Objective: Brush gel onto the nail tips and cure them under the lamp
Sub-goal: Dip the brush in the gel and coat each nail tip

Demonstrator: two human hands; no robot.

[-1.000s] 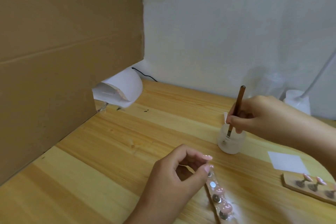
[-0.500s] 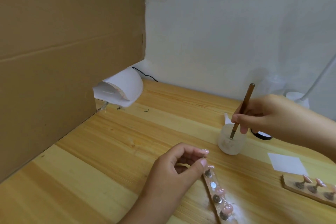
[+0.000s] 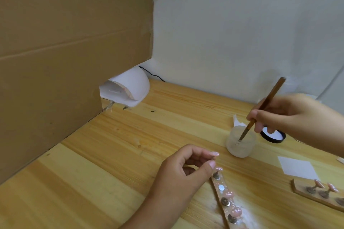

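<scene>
My right hand grips a brown wooden brush, whose bristles dip into a small frosted gel jar on the table. My left hand is curled at the far end of a wooden strip that carries several pink nail tips on metal stands; its thumb pinches against the first stand. A white curing lamp sits at the back left, half hidden under a cardboard wall.
A tall cardboard panel closes off the left side. A black jar lid, a white paper square and a second wooden strip with nail tips lie at the right. A black cable runs behind the lamp.
My right hand has shifted right and tilted the brush further over while its tip stays in the jar, uncovering the black lid. The left hand stays at the strip's end.
</scene>
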